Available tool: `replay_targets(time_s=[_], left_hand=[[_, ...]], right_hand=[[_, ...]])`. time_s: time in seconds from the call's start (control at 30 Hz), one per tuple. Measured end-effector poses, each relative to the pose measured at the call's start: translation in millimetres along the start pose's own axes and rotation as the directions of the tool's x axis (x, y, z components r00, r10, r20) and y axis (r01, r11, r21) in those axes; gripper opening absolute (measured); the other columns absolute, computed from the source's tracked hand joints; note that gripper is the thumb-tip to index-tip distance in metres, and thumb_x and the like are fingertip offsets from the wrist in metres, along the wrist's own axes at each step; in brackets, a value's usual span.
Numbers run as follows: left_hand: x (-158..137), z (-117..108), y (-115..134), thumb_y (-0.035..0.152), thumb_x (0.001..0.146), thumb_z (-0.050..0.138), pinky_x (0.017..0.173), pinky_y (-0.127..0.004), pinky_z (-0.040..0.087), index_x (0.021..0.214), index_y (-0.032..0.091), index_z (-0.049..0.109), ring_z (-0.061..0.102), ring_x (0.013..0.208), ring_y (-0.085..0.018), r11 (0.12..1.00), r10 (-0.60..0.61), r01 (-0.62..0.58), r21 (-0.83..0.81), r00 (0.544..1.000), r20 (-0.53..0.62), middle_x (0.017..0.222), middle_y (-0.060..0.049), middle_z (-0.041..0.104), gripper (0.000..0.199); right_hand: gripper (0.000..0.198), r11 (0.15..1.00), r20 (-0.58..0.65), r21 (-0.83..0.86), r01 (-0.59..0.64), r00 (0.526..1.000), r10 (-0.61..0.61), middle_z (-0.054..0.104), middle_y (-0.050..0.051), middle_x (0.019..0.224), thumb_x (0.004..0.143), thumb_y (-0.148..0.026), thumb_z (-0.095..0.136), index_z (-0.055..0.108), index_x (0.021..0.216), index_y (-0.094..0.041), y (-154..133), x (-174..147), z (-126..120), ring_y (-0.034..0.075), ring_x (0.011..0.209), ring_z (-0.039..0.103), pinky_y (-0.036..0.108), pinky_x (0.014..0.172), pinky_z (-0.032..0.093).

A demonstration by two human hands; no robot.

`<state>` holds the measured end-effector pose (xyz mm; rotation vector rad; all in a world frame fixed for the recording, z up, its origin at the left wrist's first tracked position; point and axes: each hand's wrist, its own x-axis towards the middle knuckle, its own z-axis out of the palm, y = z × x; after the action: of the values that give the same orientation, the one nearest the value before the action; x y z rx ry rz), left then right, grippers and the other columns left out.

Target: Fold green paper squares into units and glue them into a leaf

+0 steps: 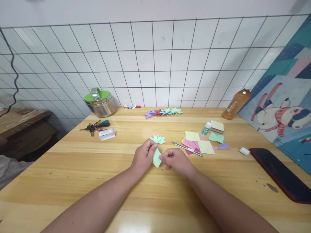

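Observation:
A pale green piece of folded paper is held between my two hands, over the middle of the wooden table. My left hand pinches its upper left edge between thumb and fingers. On its right side, my right hand grips the edge with thumb and forefinger. Just beyond my left fingers lies a light green pointed paper shape, its lower part covered by that hand. To the right of my right hand are a silver craft knife and loose sheets of yellow and pink paper.
Folded paper shapes line the back near a marker. On the left are a steel pot, keys and a small white box. Rightward stand a glue stick, bottle, eraser and phone.

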<state>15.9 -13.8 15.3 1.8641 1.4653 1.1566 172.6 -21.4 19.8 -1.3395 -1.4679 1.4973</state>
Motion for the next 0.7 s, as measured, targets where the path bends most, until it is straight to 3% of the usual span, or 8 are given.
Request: replay_targets(time_s=[0.13,0.3,0.47,0.6,0.7], left_hand=[[1,-1,-3,0.039,0.087,0.044,0.056,-0.022,0.035,0.076,0.019,0.052,0.048,0.058,-0.012,1.0,0.006,-0.005,-0.028,0.999,0.033,0.061,0.004,0.051,0.024],[1,-4,-9,0.054,0.086,0.036,0.044,-0.02,0.035,0.106,0.019,0.05,0.05,0.055,-0.014,0.929,-0.06,0.145,-0.34,0.967,0.249,0.064,0.002,0.052,0.043],[1,0,-9,0.047,0.08,0.052,0.049,-0.02,0.037,0.071,0.014,0.054,0.049,0.053,-0.01,0.891,-0.09,0.253,-0.377,0.912,0.399,0.06,0.001,0.055,0.035],[3,3,-9,0.045,0.078,0.055,0.049,-0.02,0.037,0.069,0.015,0.053,0.049,0.05,-0.01,0.862,-0.158,0.323,-0.391,0.904,0.397,0.057,0.002,0.054,0.032],[2,3,-10,0.044,0.078,0.055,0.049,-0.02,0.036,0.067,0.016,0.05,0.046,0.049,-0.01,0.862,-0.147,0.326,-0.388,0.894,0.424,0.057,0.004,0.05,0.031]], right_hand=[[0.021,1.0,-0.001,-0.014,0.005,1.0,-0.005,0.053,-0.004,0.052,0.067,-0.034,0.063,0.055,0.058,-0.016,2,2,-1,0.009,0.042,0.052,0.02,0.044,0.042],[0.024,0.998,-0.07,0.017,0.053,0.996,-0.052,0.051,-0.004,0.053,0.069,-0.038,0.061,0.054,0.059,-0.017,5,6,-11,0.008,0.043,0.048,0.021,0.046,0.042],[0.025,0.996,-0.052,-0.041,0.083,0.995,-0.085,0.05,-0.004,0.053,0.07,-0.038,0.061,0.055,0.06,-0.017,9,9,-15,0.009,0.044,0.046,0.022,0.045,0.04],[0.023,0.985,-0.06,-0.102,0.139,0.988,-0.145,0.05,-0.004,0.053,0.073,-0.038,0.059,0.055,0.062,-0.017,9,7,-12,0.01,0.046,0.047,0.022,0.046,0.04],[0.02,0.957,-0.117,-0.107,0.269,0.953,-0.281,0.061,0.001,0.073,0.074,-0.037,0.059,0.061,0.077,-0.018,8,6,-11,0.014,0.065,0.056,0.024,0.058,0.045]])
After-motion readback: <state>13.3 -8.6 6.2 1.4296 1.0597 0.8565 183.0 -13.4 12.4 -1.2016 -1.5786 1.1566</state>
